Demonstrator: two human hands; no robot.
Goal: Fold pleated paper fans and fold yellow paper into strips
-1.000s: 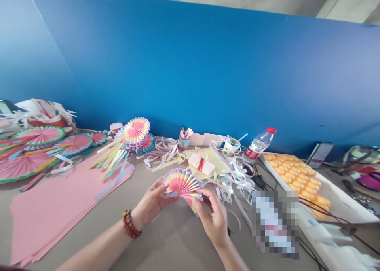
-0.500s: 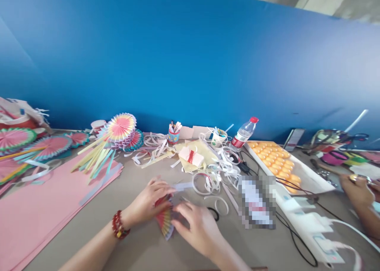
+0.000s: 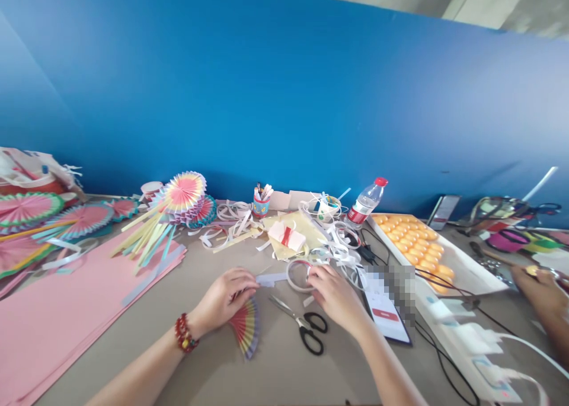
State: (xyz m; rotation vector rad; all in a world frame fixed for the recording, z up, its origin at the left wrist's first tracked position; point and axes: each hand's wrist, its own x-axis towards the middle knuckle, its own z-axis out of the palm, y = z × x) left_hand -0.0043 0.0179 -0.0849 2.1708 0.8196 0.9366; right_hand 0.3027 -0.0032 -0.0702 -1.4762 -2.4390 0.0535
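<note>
My left hand (image 3: 223,298), with a red bead bracelet on the wrist, rests on the table with its fingers curled over the top of a pleated rainbow paper fan (image 3: 246,332) that lies flat under it. My right hand (image 3: 334,294) is further right, its fingertips pinched at a white tape ring (image 3: 297,275) among the paper curls. Black-handled scissors (image 3: 302,325) lie on the table between my two hands.
Pink paper sheets (image 3: 66,311) and finished paper fans (image 3: 184,194) fill the left. Paper strips, a pen cup (image 3: 260,202), a water bottle (image 3: 365,203) and a tray of orange balls (image 3: 413,243) stand behind. A phone (image 3: 386,310) and cables lie right. Another person's hand (image 3: 537,287) is at the far right.
The fan was lowered from both hands to the table. My right hand let go of it and moved right to the tape ring, which uncovered the scissors.
</note>
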